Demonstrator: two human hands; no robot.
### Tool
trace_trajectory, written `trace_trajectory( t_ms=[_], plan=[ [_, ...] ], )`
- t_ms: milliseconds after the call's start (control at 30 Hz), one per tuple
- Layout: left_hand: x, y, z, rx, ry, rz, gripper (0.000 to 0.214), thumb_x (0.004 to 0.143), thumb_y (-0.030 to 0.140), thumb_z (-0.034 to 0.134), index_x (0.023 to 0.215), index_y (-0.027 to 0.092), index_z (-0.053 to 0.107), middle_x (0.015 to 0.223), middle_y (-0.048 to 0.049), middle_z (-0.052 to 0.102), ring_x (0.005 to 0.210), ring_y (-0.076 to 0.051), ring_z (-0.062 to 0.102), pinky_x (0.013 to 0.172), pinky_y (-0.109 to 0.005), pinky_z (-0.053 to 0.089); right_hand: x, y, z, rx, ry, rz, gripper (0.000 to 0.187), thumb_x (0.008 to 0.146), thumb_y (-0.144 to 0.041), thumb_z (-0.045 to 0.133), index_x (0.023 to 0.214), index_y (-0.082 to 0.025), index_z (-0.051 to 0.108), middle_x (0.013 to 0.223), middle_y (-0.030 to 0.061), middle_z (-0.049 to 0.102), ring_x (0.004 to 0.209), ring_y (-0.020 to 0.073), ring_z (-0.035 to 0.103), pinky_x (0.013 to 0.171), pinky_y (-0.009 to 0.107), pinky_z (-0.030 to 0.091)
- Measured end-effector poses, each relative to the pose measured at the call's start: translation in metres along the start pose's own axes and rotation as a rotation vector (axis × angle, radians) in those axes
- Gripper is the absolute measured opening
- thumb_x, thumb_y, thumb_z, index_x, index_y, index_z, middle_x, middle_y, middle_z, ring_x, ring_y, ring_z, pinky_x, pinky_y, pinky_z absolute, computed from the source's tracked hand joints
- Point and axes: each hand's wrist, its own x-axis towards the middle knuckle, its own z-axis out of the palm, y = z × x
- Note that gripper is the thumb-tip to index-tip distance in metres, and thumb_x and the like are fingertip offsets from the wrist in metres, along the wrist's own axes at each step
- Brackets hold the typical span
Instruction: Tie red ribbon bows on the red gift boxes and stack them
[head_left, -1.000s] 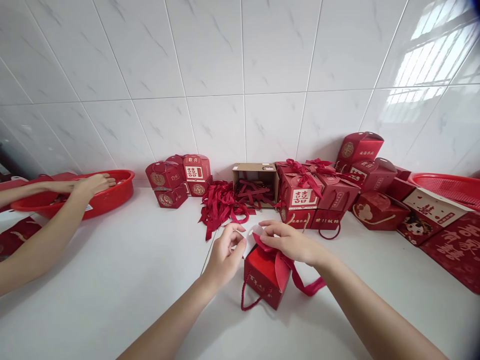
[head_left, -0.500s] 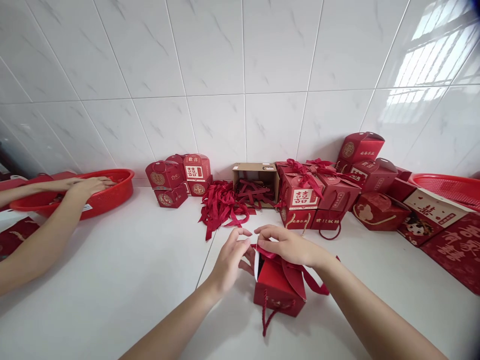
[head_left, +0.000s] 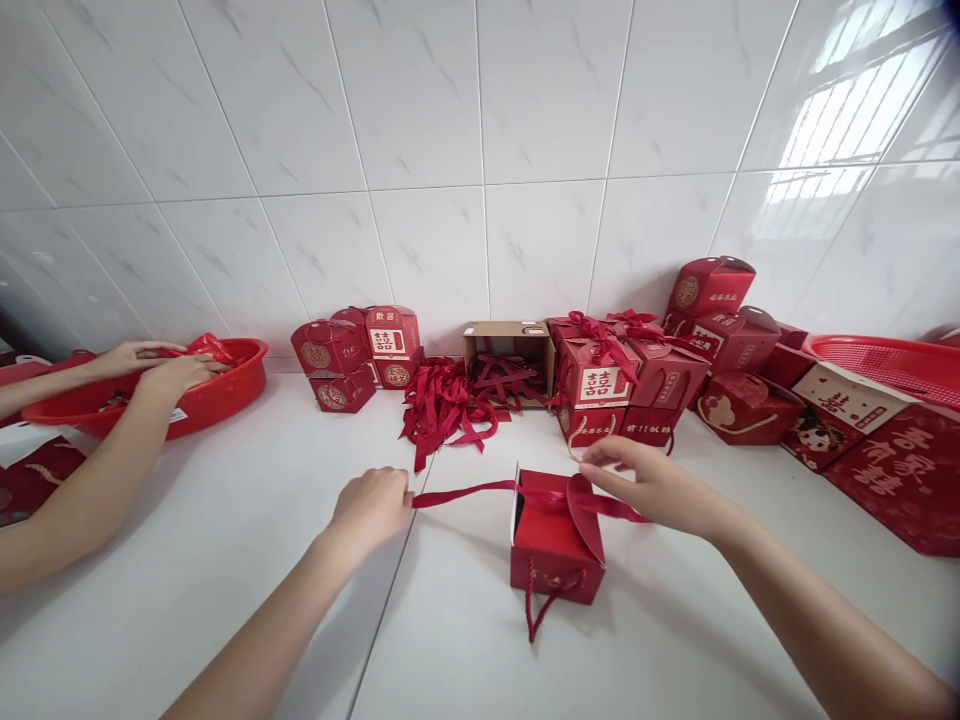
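Observation:
A small red gift box [head_left: 555, 565] with a rope handle stands on the white tabletop in front of me, its rounded flap [head_left: 589, 520] folded over the top. Across the box runs a red ribbon [head_left: 465, 493], drawn out to both sides. My left hand [head_left: 373, 508], closed in a fist, grips the ribbon's left end and pulls it fairly taut. To the right of the box, my right hand [head_left: 649, 485] hovers near the flap, thumb and fingers apart. The ribbon's right part passes below that hand, where its end is hidden.
A pile of red ribbons [head_left: 446, 405] lies before a cardboard box [head_left: 510, 330] by the tiled wall. Stacked gift boxes [head_left: 600, 390] stand right, more [head_left: 337, 365] left. A co-worker's hands [head_left: 176, 370] reach into a red basin [head_left: 247, 385]. A red basket [head_left: 885, 355] sits far right.
My left hand has moved left from the box, drawing the ribbon out. My right hand has shifted right, off the box top. The co-worker's hands have barely moved; red plastic now shows by them.

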Motion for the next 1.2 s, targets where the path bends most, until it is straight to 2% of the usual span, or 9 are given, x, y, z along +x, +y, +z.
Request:
trace_trajectory(
  t_ms=[100, 167, 267, 333, 467, 600, 700, 900, 1200],
  plan=[
    [-0.003, 0.006, 0.005, -0.022, 0.079, 0.086, 0.013, 0.081, 0.028, 0.051, 0.082, 0.018, 0.059, 0.099, -0.0126, 0.061, 0.102, -0.031, 0.055, 0.088, -0.043, 0.042, -0.015, 0.014, 0.006, 0.101, -0.055, 0.104, 0.038, 0.086, -0.056, 0.05, 0.098, -0.021, 0.058, 0.107, 0.0085, 0.063, 0.092, 0.023, 0.061, 0.073, 0.034, 0.05],
    [-0.007, 0.026, 0.012, -0.239, 0.073, 0.21, 0.022, 0.088, 0.037, 0.045, 0.099, 0.021, 0.056, 0.112, -0.0088, 0.058, 0.11, -0.025, 0.052, 0.092, -0.037, 0.042, -0.019, 0.018, 0.015, 0.185, -0.041, 0.147, 0.043, 0.085, -0.057, 0.051, 0.111, -0.022, 0.051, 0.111, 0.0097, 0.06, 0.09, 0.022, 0.062, 0.066, 0.032, 0.051],
    [-0.016, 0.06, 0.02, -0.632, -0.072, 0.361, 0.026, 0.091, 0.045, 0.043, 0.103, 0.023, 0.05, 0.111, -0.0051, 0.057, 0.107, -0.02, 0.053, 0.09, -0.031, 0.043, -0.019, 0.022, 0.026, 0.232, 0.018, 0.157, 0.05, 0.083, -0.058, 0.052, 0.118, -0.023, 0.044, 0.108, 0.0084, 0.059, 0.075, 0.0171, 0.062, 0.055, 0.029, 0.048],
    [-0.021, 0.074, 0.022, -0.742, -0.211, 0.385, 0.024, 0.091, 0.046, 0.044, 0.099, 0.023, 0.047, 0.103, -0.0031, 0.055, 0.093, -0.017, 0.055, 0.082, -0.029, 0.045, -0.019, 0.025, 0.029, 0.23, 0.042, 0.15, 0.05, 0.082, -0.061, 0.051, 0.114, -0.023, 0.045, 0.095, 0.0043, 0.059, 0.063, 0.0135, 0.056, 0.048, 0.025, 0.042],
    [-0.025, 0.075, 0.017, -0.804, -0.324, 0.377, 0.017, 0.088, 0.037, 0.051, 0.096, 0.022, 0.047, 0.094, 0.0004, 0.052, 0.07, -0.011, 0.047, 0.067, -0.025, 0.041, -0.023, 0.029, 0.022, 0.21, 0.014, 0.176, 0.046, 0.082, -0.064, 0.049, 0.094, -0.02, 0.056, 0.064, -0.0022, 0.05, 0.058, 0.0126, 0.046, 0.047, 0.024, 0.033],
    [-0.022, 0.072, 0.004, -0.757, -0.341, 0.337, 0.016, 0.083, 0.034, 0.056, 0.084, 0.018, 0.056, 0.082, 0.0007, 0.053, 0.07, -0.011, 0.046, 0.067, -0.026, 0.037, -0.028, 0.028, 0.008, 0.255, 0.005, 0.178, 0.045, 0.081, -0.062, 0.053, 0.071, -0.018, 0.054, 0.062, -0.0036, 0.042, 0.056, 0.0097, 0.035, 0.049, 0.023, 0.028],
    [-0.017, 0.077, -0.007, -0.74, -0.381, 0.253, 0.021, 0.081, 0.037, 0.058, 0.077, 0.017, 0.06, 0.073, 0.0009, 0.054, 0.07, -0.012, 0.047, 0.065, -0.026, 0.036, -0.028, 0.025, 0.002, 0.274, 0.032, 0.123, 0.041, 0.082, -0.059, 0.054, 0.076, -0.019, 0.055, 0.061, -0.0044, 0.039, 0.056, 0.0099, 0.032, 0.05, 0.024, 0.025],
    [-0.021, 0.086, -0.025, -0.763, -0.622, 0.116, 0.032, 0.077, 0.047, 0.062, 0.069, 0.017, 0.056, 0.054, 0.0056, 0.046, 0.051, -0.008, 0.031, 0.049, -0.023, 0.022, -0.022, 0.026, -0.002, 0.315, 0.128, 0.011, 0.037, 0.081, -0.056, 0.058, 0.08, -0.019, 0.053, 0.061, -0.0043, 0.044, 0.056, 0.0103, 0.034, 0.051, 0.025, 0.027],
    [-0.031, 0.077, 0.0, -0.787, -0.593, 0.043, 0.036, 0.072, 0.052, 0.066, 0.074, 0.019, 0.052, 0.063, 0.0057, 0.046, 0.058, -0.01, 0.043, 0.055, -0.023, 0.029, -0.021, 0.047, 0.008, 0.167, 0.063, 0.032, 0.041, 0.073, -0.057, 0.066, 0.074, -0.021, 0.046, 0.056, -0.0072, 0.035, 0.055, 0.0106, 0.03, 0.052, 0.025, 0.026]
  ],
)
